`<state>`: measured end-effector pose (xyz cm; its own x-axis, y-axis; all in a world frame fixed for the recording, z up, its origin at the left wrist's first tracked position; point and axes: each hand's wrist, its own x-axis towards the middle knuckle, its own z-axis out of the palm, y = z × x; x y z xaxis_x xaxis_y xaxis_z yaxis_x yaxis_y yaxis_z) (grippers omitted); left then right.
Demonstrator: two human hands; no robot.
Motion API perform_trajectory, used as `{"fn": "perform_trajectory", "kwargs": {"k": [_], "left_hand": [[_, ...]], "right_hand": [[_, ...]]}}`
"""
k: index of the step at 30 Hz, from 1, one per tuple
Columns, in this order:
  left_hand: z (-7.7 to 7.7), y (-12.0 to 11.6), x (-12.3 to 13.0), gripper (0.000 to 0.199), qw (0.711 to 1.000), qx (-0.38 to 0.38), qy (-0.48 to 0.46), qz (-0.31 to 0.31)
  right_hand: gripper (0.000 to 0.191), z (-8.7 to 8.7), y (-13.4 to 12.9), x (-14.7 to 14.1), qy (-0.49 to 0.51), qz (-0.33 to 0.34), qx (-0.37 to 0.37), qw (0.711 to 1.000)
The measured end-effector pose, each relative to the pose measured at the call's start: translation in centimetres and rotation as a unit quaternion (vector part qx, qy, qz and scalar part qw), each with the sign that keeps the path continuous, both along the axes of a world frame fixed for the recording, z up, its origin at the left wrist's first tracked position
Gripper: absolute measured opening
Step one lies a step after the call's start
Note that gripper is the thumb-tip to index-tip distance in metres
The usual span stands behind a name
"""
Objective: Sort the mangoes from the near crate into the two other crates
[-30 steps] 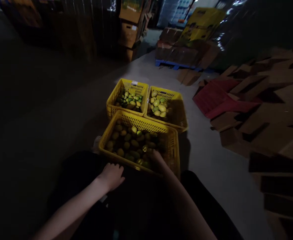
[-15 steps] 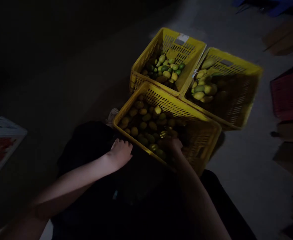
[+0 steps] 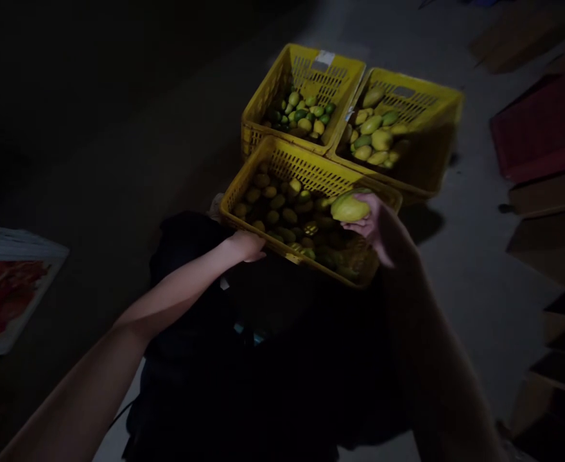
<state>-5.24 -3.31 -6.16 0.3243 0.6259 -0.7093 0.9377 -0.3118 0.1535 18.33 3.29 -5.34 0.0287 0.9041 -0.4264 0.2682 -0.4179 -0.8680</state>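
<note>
Fruit (image 3: 348, 207) in R hand (image 3: 377, 224) above nr crate (image 3: 306, 168); L hand (image 3: 248, 246) @ rim (image 3: 289, 256).

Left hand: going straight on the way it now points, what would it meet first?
Most likely the near rim of the front yellow slotted plastic crate. The left hand is right beside it; whether they touch is unclear in this dim view.

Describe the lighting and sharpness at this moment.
In the head view, the scene is dim, with light catching the held fruit in the right hand; in the head view, shadow darkens the right-hand inside of the near crate; in the head view, the dark clothing loses nearly all detail, and the red container looks soft-edged.
</note>
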Motion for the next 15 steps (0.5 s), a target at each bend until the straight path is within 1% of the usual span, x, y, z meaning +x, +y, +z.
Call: {"fn": "perform_trajectory", "kwargs": {"k": [1,3,6,9,12,15], "left_hand": [[0.1,0.2,-0.4,0.047,1.000,0.001,-0.005,0.000],[0.3,0.9,-1.1,0.045,1.000,0.004,-0.015,0.001],[0.0,3.3,-1.6,0.046,0.999,0.020,-0.038,-0.004],[-1.7,6.9,-0.8,0.041,0.999,0.013,-0.048,-0.006],[-4.1,10.2,0.9,0.033,1.000,0.008,-0.022,0.010],[-5.8,11.8,2.3,0.031,0.998,0.052,-0.022,0.034]], "right_hand": [[0.031,0.8,-0.5,-0.3,0.061,-0.022,-0.009,0.998],[0.029,2.1,-1.3,-0.7,0.162,-0.060,-0.025,0.985],[0.025,3.9,-2.1,-1.2,0.258,-0.081,-0.018,0.963],[0.021,5.3,-2.4,-1.6,0.328,-0.103,-0.005,0.939],[0.020,6.0,-2.5,-1.9,0.346,-0.112,-0.013,0.931],[0.023,5.9,-2.5,-2.0,0.369,-0.134,-0.020,0.920]]}}
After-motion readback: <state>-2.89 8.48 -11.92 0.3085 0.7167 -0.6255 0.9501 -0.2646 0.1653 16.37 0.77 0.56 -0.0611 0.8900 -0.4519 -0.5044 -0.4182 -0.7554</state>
